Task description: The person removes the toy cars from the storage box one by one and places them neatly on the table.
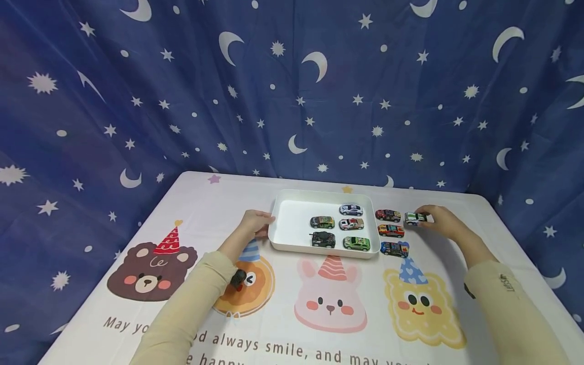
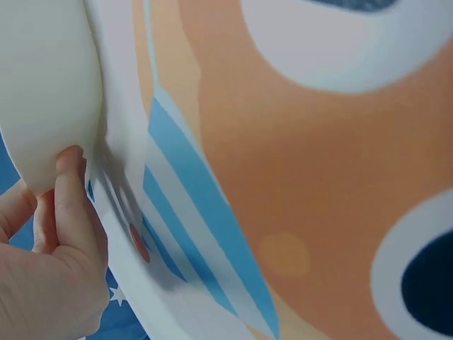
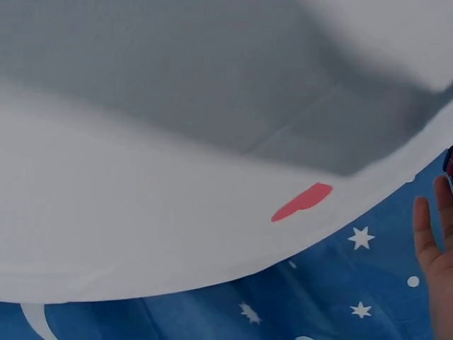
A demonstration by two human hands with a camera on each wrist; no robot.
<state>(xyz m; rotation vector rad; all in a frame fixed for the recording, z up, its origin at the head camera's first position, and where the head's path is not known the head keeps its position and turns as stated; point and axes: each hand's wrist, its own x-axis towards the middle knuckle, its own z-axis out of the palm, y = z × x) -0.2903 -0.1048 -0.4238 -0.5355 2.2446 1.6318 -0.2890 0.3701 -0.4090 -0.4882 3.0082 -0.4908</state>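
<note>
My left hand [image 1: 255, 224] grips the left wall of a white tray [image 1: 292, 247]. In the left wrist view, the fingers [image 2: 71, 205] and thumb pinch the tray's edge [image 2: 49, 92]. Right of the tray, my right hand [image 1: 440, 221] holds a white and green toy car [image 1: 414, 219] by its right end, close to the tabletop. Beside the tray stand a dark red toy car [image 1: 388, 216], an orange-red one [image 1: 390, 231] and a blue-black one [image 1: 394, 249], in a column. The right wrist view catches only part of the right hand [image 3: 440, 255] at its edge.
Several toy cars stand in the tray's right half, among them a green car [image 1: 356, 244] and a black one [image 1: 323, 240]. A printed white cloth [image 1: 283, 304] covers the table. Behind the table hangs a blue curtain [image 1: 255, 111] with moons and stars.
</note>
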